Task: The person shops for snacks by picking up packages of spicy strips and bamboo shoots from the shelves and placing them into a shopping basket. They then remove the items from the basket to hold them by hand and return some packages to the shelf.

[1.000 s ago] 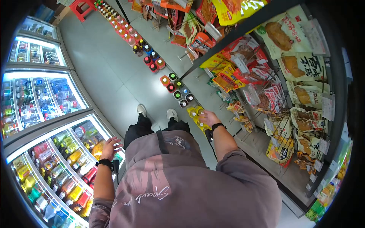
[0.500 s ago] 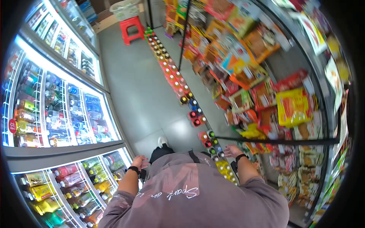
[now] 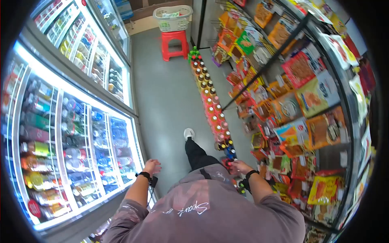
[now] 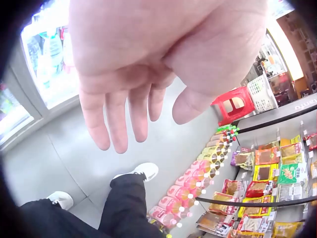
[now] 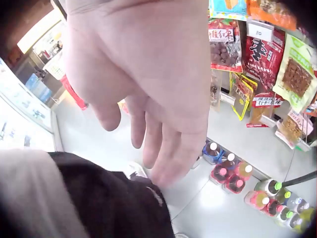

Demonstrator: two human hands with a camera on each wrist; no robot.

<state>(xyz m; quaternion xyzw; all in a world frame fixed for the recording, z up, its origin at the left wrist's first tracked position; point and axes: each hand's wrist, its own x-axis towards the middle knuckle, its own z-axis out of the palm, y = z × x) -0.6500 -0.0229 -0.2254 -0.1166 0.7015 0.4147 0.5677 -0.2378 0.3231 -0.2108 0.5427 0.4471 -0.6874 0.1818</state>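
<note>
My left hand (image 3: 152, 166) hangs beside the lit drinks fridge (image 3: 139, 160) with nothing in it. Its fingers point down, relaxed and slightly apart, in the left wrist view, with the floor below them. On the other side, my right hand (image 3: 240, 167) hangs loosely by my hip and holds nothing. In the head view it overlaps the row of drink bottles (image 3: 214, 109) on the floor. The right wrist view shows its fingers (image 5: 153, 141) loosely bent, and dark and red bottles (image 5: 224, 173) standing on the floor beyond them.
Glass-fronted fridges (image 3: 67, 121) full of bottles line the left. Racks of packaged snacks (image 3: 300, 101) stand on the right. Ahead, a white basket (image 3: 174, 24) sits on a red stool (image 3: 175, 44) at the far end of the grey floor (image 3: 162, 93).
The person has walked forward along the aisle, so the stool and basket appear nearer. The right hand, earlier over the yellow-topped bottles, has come further up the row. Both hands stay free of objects.
</note>
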